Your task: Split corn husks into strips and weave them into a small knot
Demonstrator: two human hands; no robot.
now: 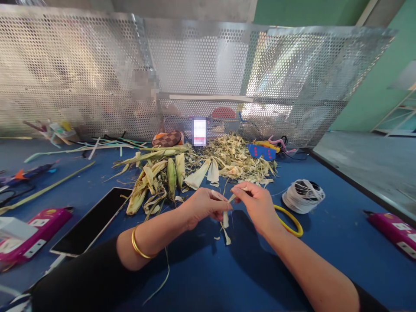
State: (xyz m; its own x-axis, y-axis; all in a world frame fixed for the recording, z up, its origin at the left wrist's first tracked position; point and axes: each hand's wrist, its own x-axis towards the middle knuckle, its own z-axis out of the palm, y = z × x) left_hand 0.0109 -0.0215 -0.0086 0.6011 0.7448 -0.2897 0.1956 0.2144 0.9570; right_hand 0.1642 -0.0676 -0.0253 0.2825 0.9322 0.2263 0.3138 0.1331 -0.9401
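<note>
My left hand (208,203) is closed in a pinch on a pale strip of corn husk (225,220), whose lower end hangs under the fingers. Close on its right, my right hand (253,197) pinches a narrow husk end (232,198) that slants toward the left fingers. Whether both ends belong to one strip I cannot tell. Small husk scraps (227,237) lie on the blue table just below. Beyond the hands are two cut, pale husk pieces (199,174), in front of a heap of shredded husk (235,151). Whole green-yellow husks (172,173) are piled to the left.
A white string spool (303,197) and yellow ring (294,225) sit right of my right hand. Left lie a black tablet (94,221) and magenta power strip (39,234); another power strip (394,232) is far right. A perforated metal screen (201,60) borders the back.
</note>
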